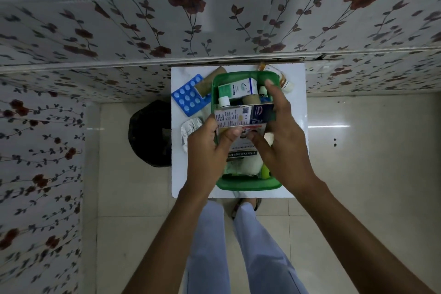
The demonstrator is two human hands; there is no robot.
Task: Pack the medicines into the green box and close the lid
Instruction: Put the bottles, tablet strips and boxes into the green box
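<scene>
I hold a medicine carton [243, 116] over the green box [248, 185] on the white table [296, 126], left hand [210, 143] and right hand [281, 136] both clamped on it; the box looks crowded; a blue blister pack [187, 95], a foil strip [189, 130] and bottles [285, 82] wait outside; I see no lid, so closing is not yet done.

Both hands, left hand [210, 143] and right hand [284, 131], grip a medicine carton [243, 116] over the open green box [248, 185] on a white table [296, 107]; a blue blister pack [188, 98] lies beside it.
</scene>
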